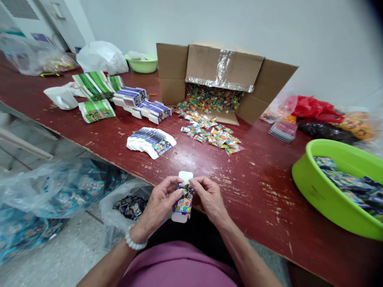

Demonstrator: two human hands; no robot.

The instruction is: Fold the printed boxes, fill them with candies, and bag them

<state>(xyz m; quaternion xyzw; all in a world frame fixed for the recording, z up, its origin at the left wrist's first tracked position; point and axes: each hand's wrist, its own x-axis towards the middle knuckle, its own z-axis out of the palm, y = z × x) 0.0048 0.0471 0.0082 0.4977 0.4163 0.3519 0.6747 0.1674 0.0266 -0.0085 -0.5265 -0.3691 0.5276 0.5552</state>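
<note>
Both my hands hold one small printed carton [183, 201] just in front of the table's near edge. My left hand [160, 201] grips its left side, fingers curled round it. My right hand [208, 195] pinches its upper right edge near the white top flap. The carton is purple with bright pictures and white flaps at both ends. A stack of flat cartons of the same print [151, 142] lies on the red table beyond my hands. Small colourful sachets [212, 133] lie spread on the table and spill from an open cardboard box [221, 79].
A green basin [317, 187] with dark printed packs stands at the right. Green and purple carton stacks [119, 99], a white cup [61, 97] and another green basin [142, 63] sit at the back left. Plastic bags of packs [60, 191] lie on the floor left.
</note>
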